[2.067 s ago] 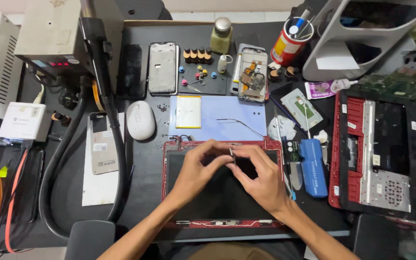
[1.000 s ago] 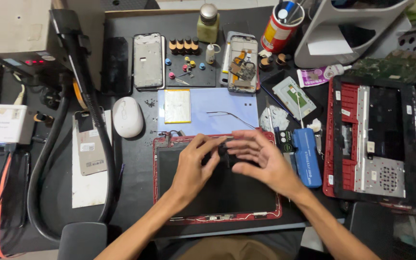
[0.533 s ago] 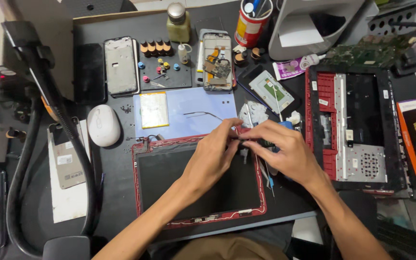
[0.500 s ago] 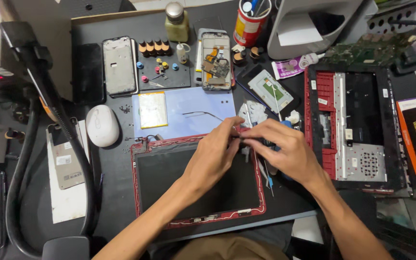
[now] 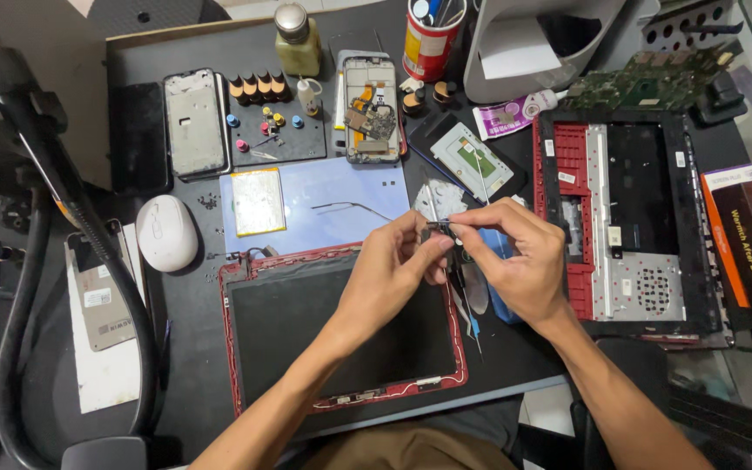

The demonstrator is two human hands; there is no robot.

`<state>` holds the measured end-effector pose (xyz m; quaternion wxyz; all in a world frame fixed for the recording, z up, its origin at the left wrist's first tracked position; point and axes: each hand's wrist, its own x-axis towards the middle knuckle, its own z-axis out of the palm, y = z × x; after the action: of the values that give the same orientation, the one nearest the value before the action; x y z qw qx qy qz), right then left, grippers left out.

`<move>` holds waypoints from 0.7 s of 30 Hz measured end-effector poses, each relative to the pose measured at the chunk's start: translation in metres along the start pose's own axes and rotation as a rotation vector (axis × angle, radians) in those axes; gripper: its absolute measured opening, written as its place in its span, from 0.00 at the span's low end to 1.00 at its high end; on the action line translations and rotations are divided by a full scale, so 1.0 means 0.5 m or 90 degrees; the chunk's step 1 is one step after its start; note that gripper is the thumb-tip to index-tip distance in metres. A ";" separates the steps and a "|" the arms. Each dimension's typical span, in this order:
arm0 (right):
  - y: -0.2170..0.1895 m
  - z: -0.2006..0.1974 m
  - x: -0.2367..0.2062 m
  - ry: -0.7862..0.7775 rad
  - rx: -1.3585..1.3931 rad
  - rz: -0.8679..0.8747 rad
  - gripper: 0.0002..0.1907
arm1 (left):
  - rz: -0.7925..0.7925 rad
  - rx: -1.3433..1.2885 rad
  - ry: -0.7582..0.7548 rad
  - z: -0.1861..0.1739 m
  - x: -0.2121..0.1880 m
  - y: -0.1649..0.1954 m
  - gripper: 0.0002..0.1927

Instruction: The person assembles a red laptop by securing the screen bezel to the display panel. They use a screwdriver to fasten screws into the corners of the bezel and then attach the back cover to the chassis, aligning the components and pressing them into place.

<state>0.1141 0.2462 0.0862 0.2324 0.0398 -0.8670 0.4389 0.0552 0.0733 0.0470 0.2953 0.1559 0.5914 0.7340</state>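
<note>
**Small dark part pinched between both hands above the screen panel**

Small dark part point(image 5: 439, 226) is what I am working on, and the head view is the only one I have. It sits between the fingertips of my left hand point(image 5: 391, 274) and my right hand point(image 5: 520, 261), held in the air just above the upper right corner of the red-framed screen panel point(image 5: 341, 335). I judge it light, thin and probably stiff, perhaps a metal bracket or hinge piece, though it is too small to tell. It looks easy to drop or bend, so I would grip it by its ends, not its middle.

My left hand is nearly closed, thumb and forefinger pinched on the part's left end, the other fingers curled under. My right hand is likewise closed to a pinch on the right end, with the back of the hand towards the camera.

Just beneath my right hand lie a blue tool point(image 5: 500, 278) and some thin metal picks. Beyond both hands sits a pale blue mat point(image 5: 341, 196), and to the right of my right hand a red and black laptop shell point(image 5: 624, 222). A white mouse point(image 5: 166, 232) rests well to the left of my left hand.
</note>
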 end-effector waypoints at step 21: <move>0.075 0.040 0.024 -0.198 -0.131 -0.094 0.08 | 0.301 0.668 0.104 -0.066 -0.071 -0.041 0.14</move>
<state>0.0860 0.2550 0.0532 0.1302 0.1467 -0.9274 0.3187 0.0688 0.0286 0.0232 -0.0402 0.3520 0.8461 0.3982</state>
